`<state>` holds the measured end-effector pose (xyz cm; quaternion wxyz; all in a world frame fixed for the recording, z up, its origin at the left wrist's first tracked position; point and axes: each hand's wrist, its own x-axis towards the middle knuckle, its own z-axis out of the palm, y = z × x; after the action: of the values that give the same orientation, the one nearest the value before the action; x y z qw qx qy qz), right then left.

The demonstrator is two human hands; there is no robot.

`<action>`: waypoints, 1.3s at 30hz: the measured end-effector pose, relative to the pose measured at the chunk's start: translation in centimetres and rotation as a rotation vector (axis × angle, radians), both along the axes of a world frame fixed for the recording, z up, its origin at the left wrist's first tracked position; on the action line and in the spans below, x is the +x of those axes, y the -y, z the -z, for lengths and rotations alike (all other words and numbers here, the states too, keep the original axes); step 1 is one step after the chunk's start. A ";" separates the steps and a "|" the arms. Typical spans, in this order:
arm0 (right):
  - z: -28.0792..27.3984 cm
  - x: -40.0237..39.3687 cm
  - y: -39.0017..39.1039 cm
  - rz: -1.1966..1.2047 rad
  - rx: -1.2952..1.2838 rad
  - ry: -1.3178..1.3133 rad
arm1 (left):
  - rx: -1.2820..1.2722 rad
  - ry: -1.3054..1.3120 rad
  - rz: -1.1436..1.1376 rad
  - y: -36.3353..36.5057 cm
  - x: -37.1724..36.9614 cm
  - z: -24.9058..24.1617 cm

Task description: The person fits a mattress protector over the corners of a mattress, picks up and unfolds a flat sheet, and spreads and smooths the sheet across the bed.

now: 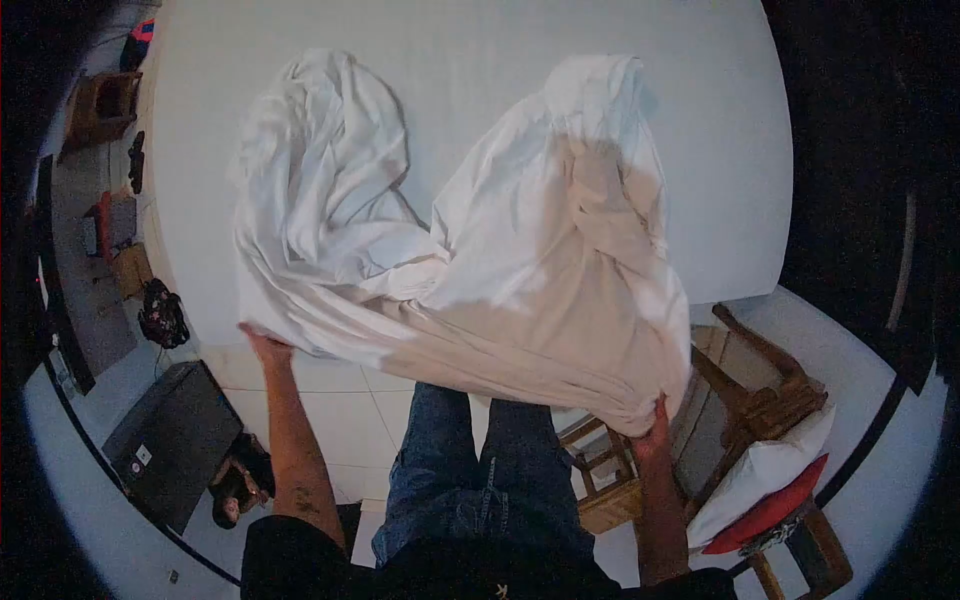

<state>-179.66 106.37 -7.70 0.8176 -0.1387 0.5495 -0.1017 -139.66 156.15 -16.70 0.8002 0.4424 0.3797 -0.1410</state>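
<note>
A large crumpled bedsheet (470, 280), white with a beige-looking part toward the right, lies bunched in two heaps on the mattress (700, 150). Its near edge hangs stretched between my two hands, over the bed's front edge. My left hand (266, 342) grips the sheet at its left end, the fingers partly covered by fabric. At the right end, my right hand (655, 432) is closed on a gathered corner of the sheet. How the far folds lie underneath is hidden.
Wooden chairs (765, 395) stand at the right, with a white pillow (765, 475) and a red cushion (780, 510) beside them. A dark cabinet-like box (170, 440) is at the left, near another person (240, 485). A backpack (162, 314) sits by the bed's left side.
</note>
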 end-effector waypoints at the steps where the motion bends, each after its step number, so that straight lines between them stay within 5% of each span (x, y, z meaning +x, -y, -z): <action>1: 0.3 0.5 -0.3 0.048 0.124 0.004 | -0.221 -0.039 0.103 0.3 -1.8 1.9; 3: 1.0 1.2 -1.4 -0.053 0.147 -0.035 | 0.034 -0.218 0.447 2.6 -4.5 7.5; 5: 0.7 0.8 -1.2 -0.162 0.155 -0.071 | 0.519 -0.655 0.341 8.6 -5.7 10.5; 6: 0.0 -0.2 -0.9 -0.279 0.137 -0.144 | 0.506 -0.650 0.343 10.0 -5.4 12.9; 8: -1.8 -2.3 -0.3 -0.509 0.095 -0.297 | 1.283 -0.954 0.199 12.4 -5.3 17.1; 9: -2.3 -2.7 0.2 -0.504 0.075 -0.297 | 1.265 -0.945 0.207 12.6 -5.3 17.9; 13: -4.8 -2.5 0.9 -0.395 0.029 -0.190 | -0.048 -0.481 0.145 7.6 -2.4 18.2; 15: -5.0 1.0 2.2 -0.317 0.016 -0.084 | -0.269 -0.240 0.195 7.1 4.4 13.3; 16: -5.1 5.7 4.8 -0.269 0.011 -0.024 | -0.117 -0.199 0.127 10.2 8.9 7.1; 17: -7.6 11.7 6.9 -0.633 -0.441 -0.032 | -0.220 0.005 0.381 6.0 15.5 12.0; 18: -9.3 18.4 8.4 -0.257 -0.262 -0.152 | -0.236 0.031 0.395 7.8 19.8 6.2; 20: -12.5 28.2 13.8 -0.324 -0.552 -0.026 | 1.285 0.559 1.278 10.5 31.4 -8.0; 21: -14.6 34.0 16.9 -0.203 -0.576 0.107 | 1.303 0.605 1.254 11.6 34.8 -14.4; 23: -27.6 43.4 16.5 -0.113 -0.788 0.281 | 0.736 1.232 0.546 13.4 39.3 -27.7; 24: -36.3 48.6 21.2 -0.197 -0.961 0.518 | 0.717 1.038 0.522 11.0 43.6 -38.9; 26: -45.4 51.3 21.3 -0.264 -1.061 0.776 | 0.892 1.324 0.473 5.3 50.9 -45.0; 28: -50.6 52.3 17.7 -0.275 -1.022 0.883 | 0.763 1.526 0.559 5.6 46.6 -50.6; 29: -51.4 52.9 17.7 -0.251 -0.973 0.750 | 0.631 1.695 0.674 5.8 44.5 -52.7; 30: -52.0 53.2 17.7 -0.226 -0.921 0.618 | 1.081 1.422 0.585 5.5 44.2 -53.7; 31: -51.3 53.2 17.5 -0.228 -0.930 0.627 | 0.551 1.291 0.626 5.7 42.8 -53.7; 33: -47.6 52.7 16.8 -0.388 -1.055 0.408 | 0.204 1.064 0.518 5.6 36.8 -51.6; 35: -42.9 51.6 15.4 -0.390 -0.896 0.408 | 0.277 0.632 0.642 -0.1 41.4 -47.4; 39: -29.4 49.3 13.5 -0.446 -0.673 0.313 | 0.101 0.463 0.714 -4.0 34.3 -38.7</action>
<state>-130.32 92.83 21.68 0.8021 -0.4959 0.3118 -0.1160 -105.39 160.18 21.99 0.7425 0.6048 0.0198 -0.2872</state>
